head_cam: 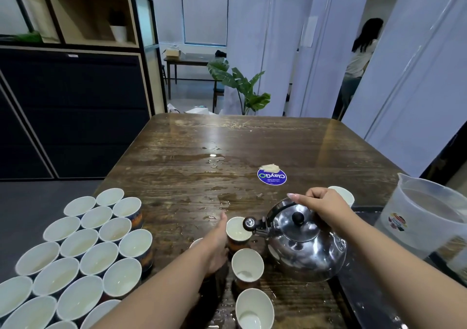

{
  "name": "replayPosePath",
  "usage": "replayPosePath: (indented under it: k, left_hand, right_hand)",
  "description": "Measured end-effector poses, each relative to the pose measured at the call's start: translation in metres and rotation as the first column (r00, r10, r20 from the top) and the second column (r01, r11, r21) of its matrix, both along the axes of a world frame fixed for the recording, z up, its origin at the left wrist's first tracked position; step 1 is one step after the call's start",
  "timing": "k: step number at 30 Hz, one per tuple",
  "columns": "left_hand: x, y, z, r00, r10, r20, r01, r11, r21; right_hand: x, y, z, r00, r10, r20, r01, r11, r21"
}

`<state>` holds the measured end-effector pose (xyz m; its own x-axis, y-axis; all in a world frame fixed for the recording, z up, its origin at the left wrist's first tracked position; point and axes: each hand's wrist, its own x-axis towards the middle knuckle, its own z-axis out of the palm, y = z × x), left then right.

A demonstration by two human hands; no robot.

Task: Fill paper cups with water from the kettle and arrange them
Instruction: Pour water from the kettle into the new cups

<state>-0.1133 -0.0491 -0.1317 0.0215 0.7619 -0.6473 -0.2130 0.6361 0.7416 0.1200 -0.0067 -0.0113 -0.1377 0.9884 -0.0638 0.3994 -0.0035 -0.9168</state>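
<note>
Steel kettle (300,240) gripped by right hand (321,205), left hand (217,243) holding cup (237,230), near "ClayGo" sticker (272,176).

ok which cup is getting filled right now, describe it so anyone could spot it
On the wooden table, find the steel kettle held by the right hand. The cup being filled stands directly under its spout, steadied by the left hand. Unlike the packed cluster of cups at the table's left edge, it heads a short loose line beside the kettle.

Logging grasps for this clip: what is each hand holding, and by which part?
The right hand grips the kettle by its top handle. The left hand holds the paper cup under the spout, by its side wall.
</note>
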Motion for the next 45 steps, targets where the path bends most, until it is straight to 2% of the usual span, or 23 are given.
replayPosePath:
  k: [9,16,24,29,40,45]
  left_hand:
    - [0.009,-0.014,-0.010,0.999,0.013,-0.038,-0.013,1.000,-0.001]
    - [0.012,-0.029,-0.010,1.000,-0.024,-0.012,0.024,0.999,-0.038]
    - [0.016,-0.035,-0.009,0.999,0.034,0.014,-0.033,0.998,-0.058]
    - [0.017,-0.041,-0.006,0.997,0.080,0.013,-0.079,0.995,-0.062]
    - [0.018,-0.048,-0.004,1.000,0.022,-0.002,-0.022,0.997,-0.080]
    - [0.014,-0.062,0.000,0.999,-0.035,0.001,0.035,0.986,-0.162]
  right_hand:
    - [0.007,-0.019,0.002,0.996,0.042,0.082,-0.042,0.999,-0.008]
    - [0.007,-0.027,0.001,0.993,0.058,0.101,-0.058,0.998,-0.005]
    - [0.012,-0.028,0.008,0.989,0.050,0.141,-0.053,0.998,0.018]
    - [0.014,-0.027,0.007,0.991,0.044,0.127,-0.047,0.999,0.014]
    - [0.011,-0.033,0.004,0.995,0.044,0.090,-0.045,0.999,0.007]
    - [0.019,-0.041,0.003,1.000,0.022,0.018,-0.022,1.000,-0.008]
